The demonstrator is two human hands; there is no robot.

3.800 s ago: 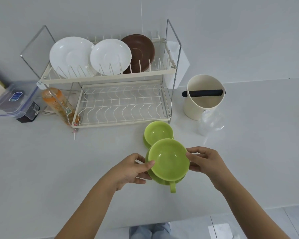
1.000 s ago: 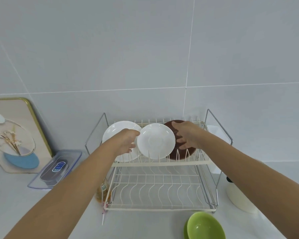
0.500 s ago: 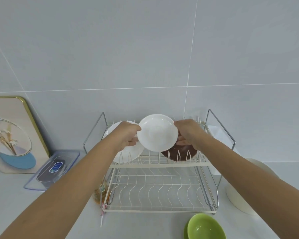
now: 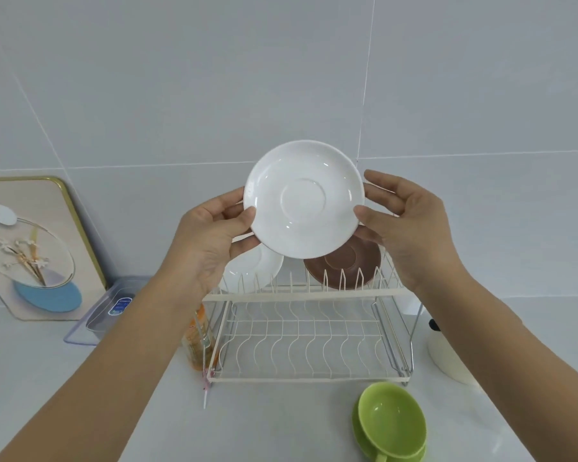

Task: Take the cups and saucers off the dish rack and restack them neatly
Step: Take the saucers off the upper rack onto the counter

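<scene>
Both hands, left hand point(image 4: 207, 235) and right hand point(image 4: 404, 221), pinch a white saucer point(image 4: 303, 199) clear above the rack point(image 4: 301, 296); next, lowering it toward the green cup point(image 4: 391, 420) at five o'clock.

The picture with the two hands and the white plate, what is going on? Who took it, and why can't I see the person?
The camera sits on the person's head and looks forward and down, so you see only their arms, as if through their eyes. There is no machine here, just a person tidying dishes.

The left hand and the right hand pinch a white saucer by its edges and hold it up in the air above a wire dish rack. Two more saucers stand in the rack's top shelf: another white one and a brown one.

On the counter in front of the rack sits a green cup on a green saucer. Left of the rack are an orange bottle, a clear plastic box and a picture board leaning on the wall.
</scene>
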